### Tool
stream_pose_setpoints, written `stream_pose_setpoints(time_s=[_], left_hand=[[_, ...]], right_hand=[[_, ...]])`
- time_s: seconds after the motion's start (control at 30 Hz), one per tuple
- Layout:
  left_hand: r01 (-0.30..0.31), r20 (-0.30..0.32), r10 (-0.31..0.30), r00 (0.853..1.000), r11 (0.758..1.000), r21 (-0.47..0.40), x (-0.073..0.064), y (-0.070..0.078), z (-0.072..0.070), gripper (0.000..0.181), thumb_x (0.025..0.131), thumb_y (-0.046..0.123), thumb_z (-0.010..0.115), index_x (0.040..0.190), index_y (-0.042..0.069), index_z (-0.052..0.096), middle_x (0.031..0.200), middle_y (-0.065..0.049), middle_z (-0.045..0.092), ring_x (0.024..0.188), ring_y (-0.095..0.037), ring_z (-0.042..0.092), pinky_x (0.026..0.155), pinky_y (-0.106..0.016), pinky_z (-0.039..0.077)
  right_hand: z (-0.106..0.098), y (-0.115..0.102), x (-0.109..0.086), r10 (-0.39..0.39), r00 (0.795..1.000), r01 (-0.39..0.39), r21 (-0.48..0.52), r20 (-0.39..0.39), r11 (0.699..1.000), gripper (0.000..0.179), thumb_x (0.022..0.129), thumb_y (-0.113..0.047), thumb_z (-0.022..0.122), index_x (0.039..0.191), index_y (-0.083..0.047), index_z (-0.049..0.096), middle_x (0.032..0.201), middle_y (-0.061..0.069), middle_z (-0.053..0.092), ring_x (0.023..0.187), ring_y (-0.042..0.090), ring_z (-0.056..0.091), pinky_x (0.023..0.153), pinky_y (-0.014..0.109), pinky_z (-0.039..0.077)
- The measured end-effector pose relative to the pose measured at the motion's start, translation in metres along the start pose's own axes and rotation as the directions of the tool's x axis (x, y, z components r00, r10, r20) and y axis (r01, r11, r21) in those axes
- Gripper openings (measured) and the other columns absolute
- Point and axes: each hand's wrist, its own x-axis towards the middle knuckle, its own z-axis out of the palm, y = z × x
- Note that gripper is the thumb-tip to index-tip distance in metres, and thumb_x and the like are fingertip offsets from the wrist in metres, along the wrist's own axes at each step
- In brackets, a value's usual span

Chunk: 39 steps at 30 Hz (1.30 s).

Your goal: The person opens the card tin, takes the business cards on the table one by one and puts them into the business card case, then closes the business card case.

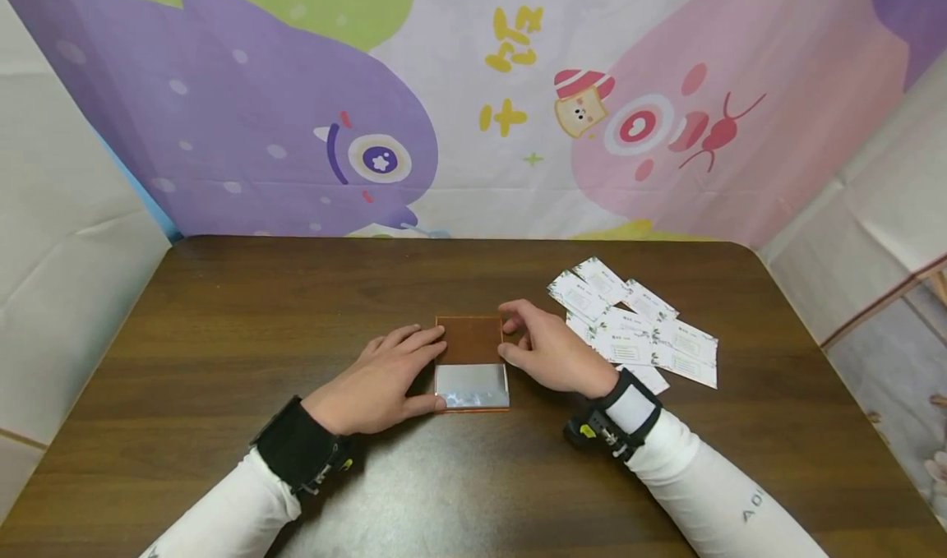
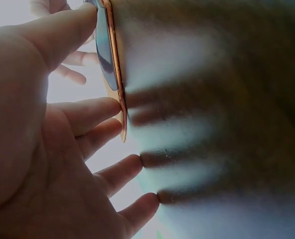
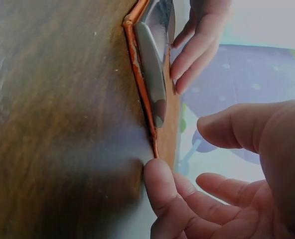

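An unfolded card case lies on the table, its orange-brown lid (image 1: 469,340) pointing away from me and its silver metal card compartment (image 1: 471,386) on the near side. My left hand (image 1: 381,381) lies along the case's left side, fingers extended; its thumb touches the metal part near the lower left corner. In the left wrist view, two fingertips meet the lid's thin edge (image 2: 123,114) and the other two rest on the table. At the lid's right side is my right hand (image 1: 558,352), its fingers loosely bent. One fingertip touches the lid edge (image 3: 155,147), while the thumb stands apart.
Several white printed cards (image 1: 621,336) lie spread and overlapping on the wooden table (image 1: 296,295), right behind my right hand. A cartoon-patterned cloth (image 1: 473,188) hangs at the table's far edge, with pale cloth walls on both sides.
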Motion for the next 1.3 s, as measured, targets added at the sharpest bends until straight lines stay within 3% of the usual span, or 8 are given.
stream_pose_setpoints(time_s=[0.57,0.9,1.3], left_hand=[[-0.004,0.015,0.004,1.000,1.000,-0.025,0.000,0.000,-0.001,0.079,0.100,0.051,0.072,0.160,0.006,0.048,0.170,-0.012,0.036,0.158,-0.045,0.022,0.118,-0.071,0.027],[-0.001,0.028,0.001,1.000,1.000,-0.028,-0.003,0.000,-0.002,0.078,0.101,0.050,0.070,0.162,0.007,0.046,0.170,-0.011,0.035,0.159,-0.043,0.021,0.118,-0.071,0.026],[0.002,0.024,-0.001,1.000,1.000,-0.027,-0.002,-0.001,-0.002,0.078,0.102,0.051,0.070,0.162,0.008,0.046,0.170,-0.010,0.036,0.159,-0.043,0.022,0.119,-0.071,0.026]], right_hand=[[-0.018,-0.004,-0.025,-0.033,0.999,0.033,0.006,-0.015,0.999,0.048,0.102,-0.017,0.071,0.146,-0.003,0.057,0.121,0.008,0.069,0.086,0.014,0.063,0.077,0.035,0.054],[-0.038,0.012,-0.043,-0.025,0.997,0.023,-0.029,-0.074,0.999,0.037,0.100,-0.015,0.074,0.135,-0.004,0.066,0.113,0.006,0.072,0.087,0.015,0.064,0.081,0.040,0.055],[-0.069,0.040,-0.059,0.033,0.989,-0.050,-0.116,-0.143,0.992,0.032,0.096,-0.017,0.079,0.125,-0.007,0.072,0.109,0.005,0.071,0.088,0.014,0.067,0.075,0.032,0.054]])
